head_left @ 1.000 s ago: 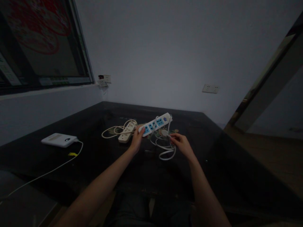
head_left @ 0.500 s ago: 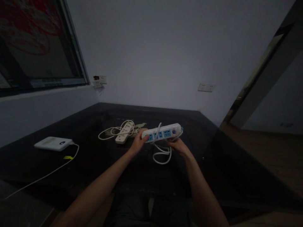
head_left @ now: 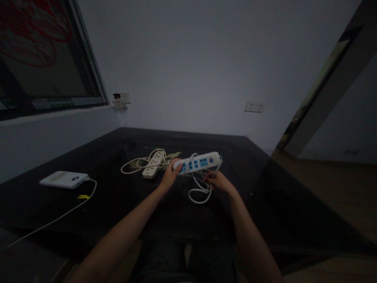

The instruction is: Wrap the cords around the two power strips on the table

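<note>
A white power strip with blue sockets [head_left: 200,162] is held above the dark table. My left hand [head_left: 170,175] is closed on its left end. Its white cord [head_left: 199,191] loops over the strip and hangs in coils below it. My right hand [head_left: 217,181] is closed on that cord just under the strip's right end.
A cream power strip with its coiled cord [head_left: 151,164] lies on the black table [head_left: 123,196] left of my hands. A white power bank [head_left: 63,179] with a white cable [head_left: 59,218] lies at the far left. Wall sockets [head_left: 254,106] sit on the back wall.
The blue-socket strip has swung from tilted to nearly level and come closer. My right hand moved from the plug end to under the strip, and the cord now loops over the strip.
</note>
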Available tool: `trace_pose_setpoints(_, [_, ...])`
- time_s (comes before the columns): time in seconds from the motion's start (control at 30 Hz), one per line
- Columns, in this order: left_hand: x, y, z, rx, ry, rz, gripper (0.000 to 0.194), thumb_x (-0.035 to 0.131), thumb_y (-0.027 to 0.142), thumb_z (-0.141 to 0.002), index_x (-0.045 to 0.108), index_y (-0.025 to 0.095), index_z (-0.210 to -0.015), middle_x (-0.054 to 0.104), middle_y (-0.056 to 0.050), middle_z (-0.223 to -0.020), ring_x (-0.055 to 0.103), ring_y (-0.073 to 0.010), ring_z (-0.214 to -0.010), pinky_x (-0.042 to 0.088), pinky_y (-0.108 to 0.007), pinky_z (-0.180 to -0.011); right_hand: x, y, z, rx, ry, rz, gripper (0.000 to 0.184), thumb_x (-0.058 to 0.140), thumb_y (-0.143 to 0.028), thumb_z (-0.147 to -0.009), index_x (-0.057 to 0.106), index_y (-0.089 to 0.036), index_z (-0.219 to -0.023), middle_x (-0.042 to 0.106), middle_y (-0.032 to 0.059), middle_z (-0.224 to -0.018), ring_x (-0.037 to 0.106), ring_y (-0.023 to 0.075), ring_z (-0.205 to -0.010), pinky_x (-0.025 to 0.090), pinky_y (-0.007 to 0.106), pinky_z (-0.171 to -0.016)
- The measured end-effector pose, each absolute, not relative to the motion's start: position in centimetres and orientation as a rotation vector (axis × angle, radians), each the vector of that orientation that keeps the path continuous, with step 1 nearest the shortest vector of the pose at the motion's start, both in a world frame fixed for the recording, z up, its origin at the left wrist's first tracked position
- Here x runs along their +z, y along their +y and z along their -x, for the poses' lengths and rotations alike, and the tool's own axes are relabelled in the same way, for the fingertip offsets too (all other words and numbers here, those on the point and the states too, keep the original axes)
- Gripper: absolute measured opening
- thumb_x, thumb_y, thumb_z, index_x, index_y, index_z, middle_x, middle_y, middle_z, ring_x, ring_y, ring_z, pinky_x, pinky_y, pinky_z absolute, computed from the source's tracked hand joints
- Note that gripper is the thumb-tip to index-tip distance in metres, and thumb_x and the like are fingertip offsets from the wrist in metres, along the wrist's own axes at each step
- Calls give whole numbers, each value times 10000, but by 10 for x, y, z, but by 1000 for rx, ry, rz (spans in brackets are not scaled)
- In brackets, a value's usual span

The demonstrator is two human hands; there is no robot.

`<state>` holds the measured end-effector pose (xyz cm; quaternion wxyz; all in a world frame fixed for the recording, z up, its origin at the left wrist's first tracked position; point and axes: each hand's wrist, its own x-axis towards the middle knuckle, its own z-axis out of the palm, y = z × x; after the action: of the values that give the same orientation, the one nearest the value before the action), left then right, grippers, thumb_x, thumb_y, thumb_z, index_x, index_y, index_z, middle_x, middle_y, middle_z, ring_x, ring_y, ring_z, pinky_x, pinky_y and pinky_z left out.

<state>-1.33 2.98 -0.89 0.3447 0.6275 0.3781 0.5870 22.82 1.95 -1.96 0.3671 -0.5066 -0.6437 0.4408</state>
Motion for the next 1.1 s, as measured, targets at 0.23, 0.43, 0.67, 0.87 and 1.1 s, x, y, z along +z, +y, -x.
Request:
trace_pose_setpoints(0.23, [-5,27,13,1519,951,-1597,334,588,462,-781,584,178,-957,613,-36,-892,593,-190,-821,486,-292,-741,-9,14,-229,1339,-1548,1294,238,592,-94,-693,701,-113,-904,637,3,-605,572,106,-480,487,211,-449])
trace_pose_setpoints(0.43, [-6,29,15,1430,795,-1423,376,581,499,-791,506,203,-1010,572,14,-729,539,-116,-460,454,-244,-432,9,6,-235,1377,-1316,1072,458,603,-65,-668,660,-176,-1109,685,50,-1000,631,115,-741,549,203,-617])
trace_pose_setpoints(0.67, [-6,36,19,1501,808,-1372,398,554,536,-800,535,195,-1004,526,41,-616,421,-67,-358,299,-173,-303,13,5,-254,1278,-1276,1004,435,490,-123,-717,667,-185,-1109,697,61,-1029,651,171,-848,575,294,-683])
trace_pose_setpoints(0.87, [-2,34,21,1522,943,-1390,365,579,511,-792,569,180,-947,492,54,-546,391,-62,-339,262,-176,-309,12,14,-267,883,-1346,1170,244,579,-205,-704,754,-177,-872,742,38,-838,649,208,-898,516,324,-810])
trace_pose_setpoints(1.1, [-1,39,29,1538,1004,-1389,389,591,516,-777,593,169,-953,485,60,-549,368,-57,-337,238,-169,-293,13,13,-268,821,-1150,1051,390,706,-316,-638,724,-156,-993,737,79,-962,659,211,-909,494,333,-840])
